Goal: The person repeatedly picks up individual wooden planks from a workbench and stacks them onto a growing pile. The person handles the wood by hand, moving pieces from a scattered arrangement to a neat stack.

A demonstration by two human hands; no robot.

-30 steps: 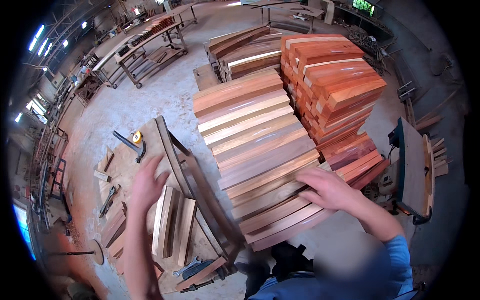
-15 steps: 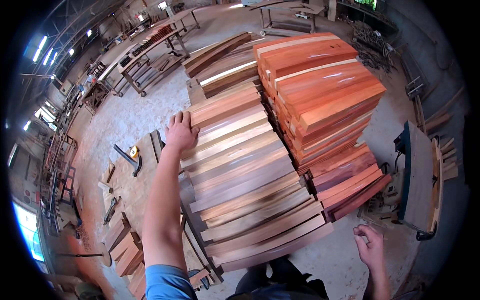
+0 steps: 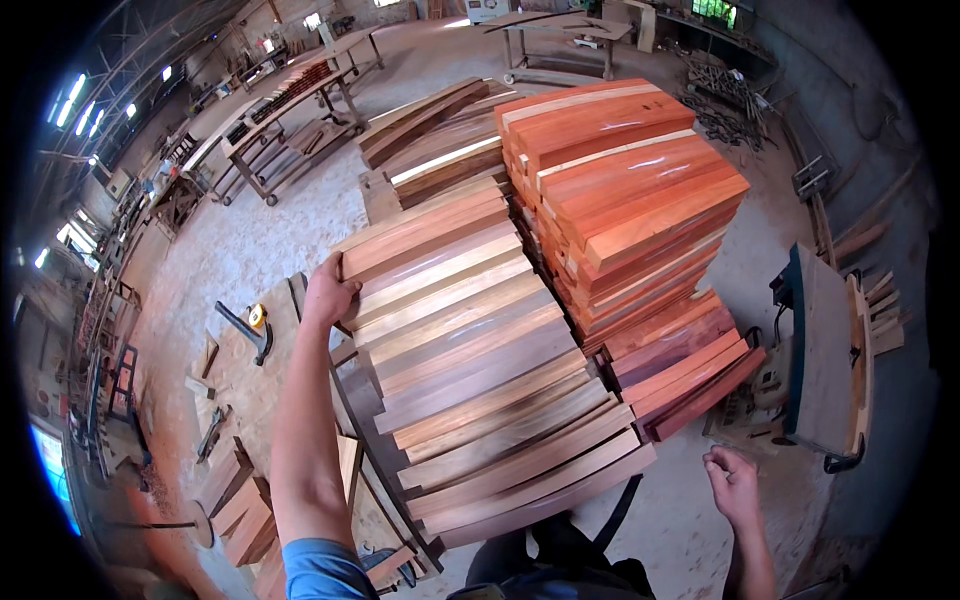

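Observation:
A row of planed wooden boards [image 3: 470, 345] in pale, brown and pinkish tones lies side by side before me, their left ends uneven. My left hand [image 3: 329, 290] reaches along the left side and is closed round the left end of a board [image 3: 425, 238] near the far end of the row. Its fingertips are partly hidden behind the wood. My right hand [image 3: 735, 485] hangs at the lower right in a loose fist, apart from the boards, with nothing visible in it.
A tall stack of orange-red boards [image 3: 640, 190] stands right of the row, with shorter reddish boards [image 3: 690, 365] in front. Darker planks [image 3: 430, 125] lie behind. On the left, a plywood top [image 3: 255, 395] carries a hammer [image 3: 245, 332] and tape measure [image 3: 258, 316]. A machine [image 3: 825, 350] stands right.
My left hand has slid off the board tops to their left ends, its fingers now curled down. My right hand's fingers have drawn in tighter. The whole view has shifted slightly.

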